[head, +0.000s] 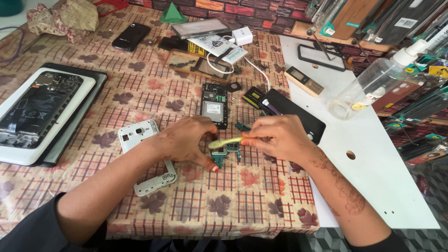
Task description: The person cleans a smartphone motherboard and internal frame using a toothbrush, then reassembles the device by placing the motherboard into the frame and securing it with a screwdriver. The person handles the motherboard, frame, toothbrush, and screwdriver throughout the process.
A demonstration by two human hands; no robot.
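Head view: the left hand (pixel 184 142) pins a small green circuit board (pixel 219 158) to the patterned tablecloth (pixel 242 205), fingers closed on its edge. The right hand (pixel 280 137), at three o'clock of the board, pinches a pale brush (pixel 224 142), probably a toothbrush. Hard scrubbing might knock off tiny components; the opened phone (pixel 214 105) lies at twelve o'clock.

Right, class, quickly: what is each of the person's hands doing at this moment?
Left hand: closed, pinning the small green circuit board to the checked tablecloth.
Right hand: closed, holding a pale yellow toothbrush over the board.
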